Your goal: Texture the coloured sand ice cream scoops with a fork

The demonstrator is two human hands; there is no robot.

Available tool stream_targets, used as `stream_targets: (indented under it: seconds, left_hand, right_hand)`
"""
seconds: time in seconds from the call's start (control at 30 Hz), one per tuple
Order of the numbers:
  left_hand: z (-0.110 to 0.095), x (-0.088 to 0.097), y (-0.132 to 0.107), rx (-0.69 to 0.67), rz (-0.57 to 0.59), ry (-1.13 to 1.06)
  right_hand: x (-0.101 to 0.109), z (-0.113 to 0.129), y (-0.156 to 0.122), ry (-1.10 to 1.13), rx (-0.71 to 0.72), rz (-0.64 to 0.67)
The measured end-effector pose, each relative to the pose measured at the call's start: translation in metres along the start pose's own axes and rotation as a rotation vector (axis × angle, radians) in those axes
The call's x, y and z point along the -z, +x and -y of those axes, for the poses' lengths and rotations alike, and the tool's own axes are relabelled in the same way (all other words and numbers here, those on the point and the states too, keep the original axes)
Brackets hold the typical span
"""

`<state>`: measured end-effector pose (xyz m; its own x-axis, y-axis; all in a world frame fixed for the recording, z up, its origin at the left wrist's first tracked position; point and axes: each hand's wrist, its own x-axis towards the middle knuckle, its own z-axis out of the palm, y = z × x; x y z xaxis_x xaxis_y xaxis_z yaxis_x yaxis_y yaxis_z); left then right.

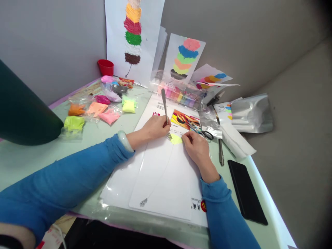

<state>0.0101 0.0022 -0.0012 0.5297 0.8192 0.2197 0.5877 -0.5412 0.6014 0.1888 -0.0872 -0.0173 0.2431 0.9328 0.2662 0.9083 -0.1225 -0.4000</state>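
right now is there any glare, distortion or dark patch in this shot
Head view: glare whitens parts of the silver pouch; head view: the upper right corner fades to black; head view: the left sleeve looks stretched towards the frame edge, while the fork reads fairly sharp.

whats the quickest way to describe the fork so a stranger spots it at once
On the table, find the white sheet between the blue sleeves. Over its upper part, the left hand holds a metal fork, handle up, tines down at a yellow patch. Unlike the pen lying right of the right hand, it is gripped and ends in tines.
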Motion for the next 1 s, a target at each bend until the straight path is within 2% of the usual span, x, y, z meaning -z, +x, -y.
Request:
stream_targets:
  seconds: [1.0]
  left_hand:
    - [0.0044, -0.0012, -0.0006, -0.014, -0.041, -0.068]
  right_hand:
    - [0.0004, 0.0013, 0.0010, 0.002, 0.011, 0.017]
